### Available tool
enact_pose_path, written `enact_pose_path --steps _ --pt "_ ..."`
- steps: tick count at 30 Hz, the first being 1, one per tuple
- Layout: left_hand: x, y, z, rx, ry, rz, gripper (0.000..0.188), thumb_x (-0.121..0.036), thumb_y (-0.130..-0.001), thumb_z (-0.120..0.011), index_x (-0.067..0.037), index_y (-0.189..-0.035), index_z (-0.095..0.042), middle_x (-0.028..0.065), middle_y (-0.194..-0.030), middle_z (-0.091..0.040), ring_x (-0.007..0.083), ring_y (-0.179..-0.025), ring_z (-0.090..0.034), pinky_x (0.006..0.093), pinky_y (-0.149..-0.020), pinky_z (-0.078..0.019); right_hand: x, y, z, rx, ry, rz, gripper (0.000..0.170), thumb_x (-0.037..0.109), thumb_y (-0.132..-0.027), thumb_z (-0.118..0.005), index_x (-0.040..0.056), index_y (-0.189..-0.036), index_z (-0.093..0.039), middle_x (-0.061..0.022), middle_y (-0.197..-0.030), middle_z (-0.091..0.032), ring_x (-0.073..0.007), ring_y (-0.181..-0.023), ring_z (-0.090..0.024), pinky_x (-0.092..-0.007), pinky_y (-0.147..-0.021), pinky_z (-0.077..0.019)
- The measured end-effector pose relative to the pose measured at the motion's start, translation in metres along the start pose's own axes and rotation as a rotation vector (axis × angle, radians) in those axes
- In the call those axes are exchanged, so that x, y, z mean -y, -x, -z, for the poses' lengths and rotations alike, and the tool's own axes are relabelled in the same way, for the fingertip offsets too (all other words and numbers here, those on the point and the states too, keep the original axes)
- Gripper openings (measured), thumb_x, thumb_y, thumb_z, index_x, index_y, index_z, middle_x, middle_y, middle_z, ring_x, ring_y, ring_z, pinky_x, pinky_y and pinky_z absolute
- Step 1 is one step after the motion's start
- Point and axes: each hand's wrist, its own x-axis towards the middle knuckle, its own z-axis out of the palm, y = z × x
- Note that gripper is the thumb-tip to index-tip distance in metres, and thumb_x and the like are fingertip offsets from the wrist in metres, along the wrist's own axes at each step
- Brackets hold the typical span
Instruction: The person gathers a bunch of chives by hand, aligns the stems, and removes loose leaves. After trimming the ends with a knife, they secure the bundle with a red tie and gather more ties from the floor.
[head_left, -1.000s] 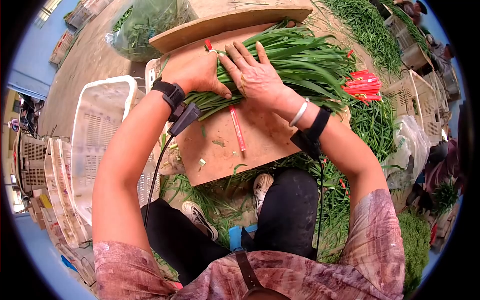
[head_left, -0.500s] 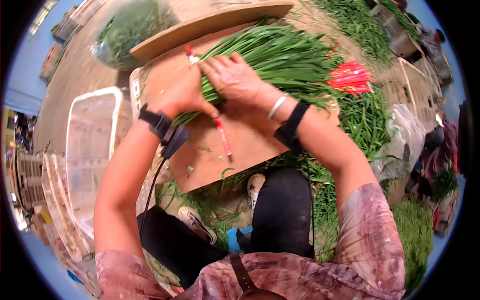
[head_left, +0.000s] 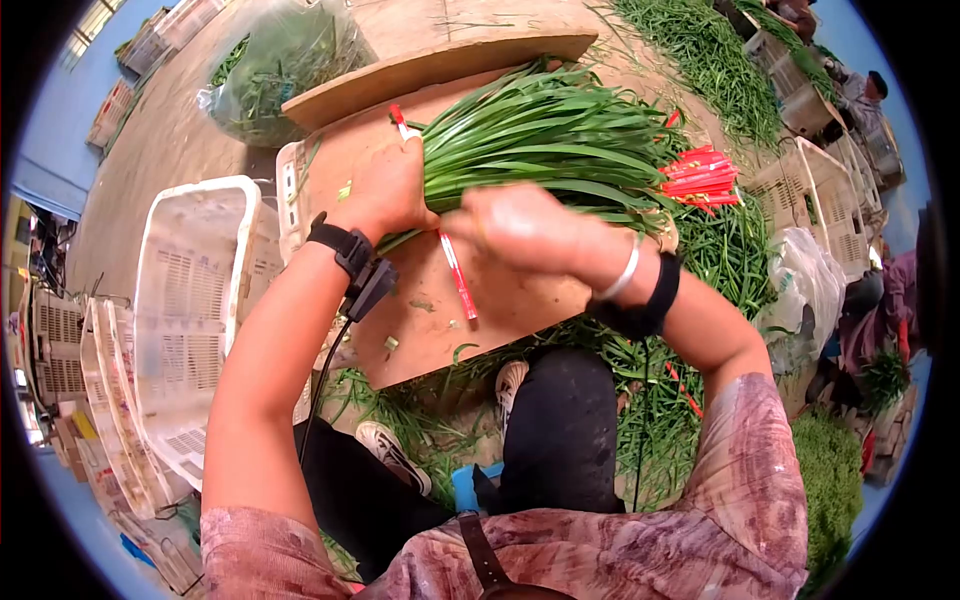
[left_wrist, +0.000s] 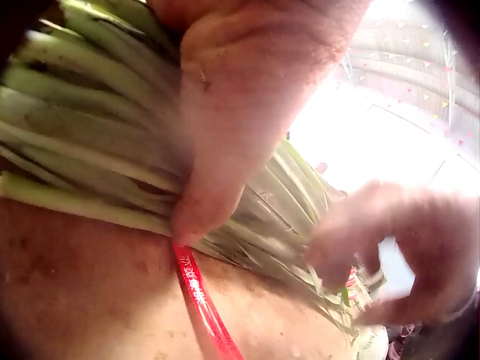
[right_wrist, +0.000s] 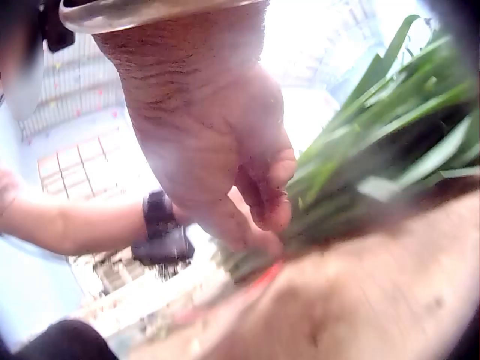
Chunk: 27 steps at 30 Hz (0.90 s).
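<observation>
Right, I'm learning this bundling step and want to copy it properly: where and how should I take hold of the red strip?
I'd pinch the flat edges of the red strip at its near end, reaching in from the wearer's side. That narrow end lies on the board beyond the stalks; higher up, the left hand's thumb crowds it.

Rich green leaves (head_left: 550,140) right in front of me, fading to pale, whitish green down the stalks (left_wrist: 82,135)! Bright red strip (left_wrist: 201,300), white characters printed along it, against the tan-brown board (head_left: 415,345). My sleeves (head_left: 755,450) show mottled pink and maroon; my trousers (head_left: 560,430), black.
</observation>
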Motion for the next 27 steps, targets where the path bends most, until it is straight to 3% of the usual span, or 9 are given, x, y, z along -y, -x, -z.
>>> enact_pose_path --steps 3,6,12,15,19,22,24,26,27 --pt "0.000 0.001 0.000 0.026 0.000 0.028 0.075 -0.034 -0.050 -0.083 0.002 -0.105 -0.048 0.0202 -0.097 -0.063 0.0341 -0.093 -0.062 0.0437 -0.083 -0.0475 0.014 0.020 -0.061 -0.317 -0.058 0.190 0.014 0.017 -0.075 -0.057 0.0107 -0.087 -0.059 -0.0104 -0.081 -0.056 -0.0268 -0.068 -0.060 -0.0396 -0.058 -0.0486" --pt "0.000 0.000 0.003 0.059 0.014 0.030 0.077 -0.036 -0.050 -0.083 0.001 -0.107 -0.047 0.0199 -0.099 -0.063 0.0333 -0.096 -0.061 0.0445 -0.083 -0.0471 0.013 0.017 -0.070 -0.313 -0.115 0.140 0.013 0.018 -0.074 -0.058 0.0114 -0.085 -0.059 -0.0097 -0.084 -0.056 -0.0266 -0.070 -0.060 -0.0388 -0.058 -0.0484" --pt "-0.002 0.001 0.012 0.134 -0.037 0.080 0.077 -0.038 -0.050 -0.084 0.000 -0.107 -0.048 0.0192 -0.101 -0.063 0.0333 -0.098 -0.061 0.0440 -0.083 -0.0469 -0.009 -0.019 -0.027 -0.591 -0.321 -0.283 0.007 0.007 -0.075 -0.066 0.0081 -0.081 -0.067 -0.0105 -0.076 -0.060 -0.0309 -0.069 -0.060 -0.0375 -0.060 -0.0480" --pt "0.007 0.002 0.012 0.109 -0.033 -0.016 0.084 -0.035 -0.051 -0.083 0.002 -0.114 -0.041 0.0233 -0.098 -0.062 0.0403 -0.092 -0.059 0.0446 -0.079 -0.0487 -0.011 -0.036 -0.018 -0.502 -0.194 -0.399 0.007 0.011 -0.076 -0.065 0.0077 -0.081 -0.067 -0.0116 -0.076 -0.060 -0.0319 -0.070 -0.060 -0.0395 -0.060 -0.0483" --pt "0.012 0.002 -0.004 -0.128 0.120 -0.138 0.076 -0.036 -0.050 -0.083 -0.002 -0.110 -0.052 0.0189 -0.098 -0.063 0.0390 -0.090 -0.059 0.0432 -0.079 -0.0486 -0.017 -0.068 -0.012 -0.428 -0.093 -0.404 0.010 0.016 -0.075 -0.065 0.0074 -0.079 -0.067 -0.0137 -0.075 -0.061 -0.0341 -0.071 -0.061 -0.0424 -0.061 -0.0487" --pt "0.014 0.005 -0.011 -0.057 0.166 -0.006 0.072 -0.035 -0.049 -0.083 -0.004 -0.108 -0.056 0.0163 -0.097 -0.063 0.0379 -0.088 -0.059 0.0420 -0.079 -0.0489 -0.034 -0.087 -0.005 -0.304 -0.130 -0.415 0.009 0.016 -0.073 -0.063 0.0088 -0.075 -0.069 -0.0196 -0.069 -0.062 -0.0385 -0.065 -0.062 -0.0456 -0.058 -0.0501" --pt "0.015 0.004 -0.014 -0.071 0.166 -0.012 0.074 -0.034 -0.048 -0.082 0.000 -0.107 -0.053 0.0194 -0.094 -0.062 0.0368 -0.088 -0.060 0.0415 -0.079 -0.0496 -0.057 -0.105 0.021 -0.159 -0.228 -0.201 0.014 0.018 -0.073 -0.066 0.0048 -0.076 -0.070 -0.0178 -0.068 -0.064 -0.0328 -0.062 -0.064 -0.0430 -0.058 -0.0509" --pt "0.011 0.007 -0.008 -0.087 0.119 0.001 0.074 -0.034 -0.048 -0.081 0.002 -0.106 -0.052 0.0214 -0.094 -0.062 0.0368 -0.088 -0.060 0.0417 -0.079 -0.0499 -0.069 -0.132 0.055 -0.129 -0.727 -0.507 0.024 0.023 -0.075 -0.067 -0.0012 -0.074 -0.069 -0.0154 -0.069 -0.066 -0.0250 -0.061 -0.066 -0.0391 -0.059 -0.0519" --pt "0.008 0.011 -0.007 -0.112 0.112 -0.004 0.075 -0.034 -0.050 -0.081 0.005 -0.105 -0.049 0.0229 -0.095 -0.060 0.0367 -0.090 -0.059 0.0428 -0.079 -0.0500 -0.084 -0.147 0.049 -0.101 -0.622 -0.534 0.025 0.023 -0.076 -0.066 -0.0027 -0.073 -0.068 -0.0151 -0.069 -0.067 -0.0235 -0.062 -0.066 -0.0378 -0.060 -0.0522"
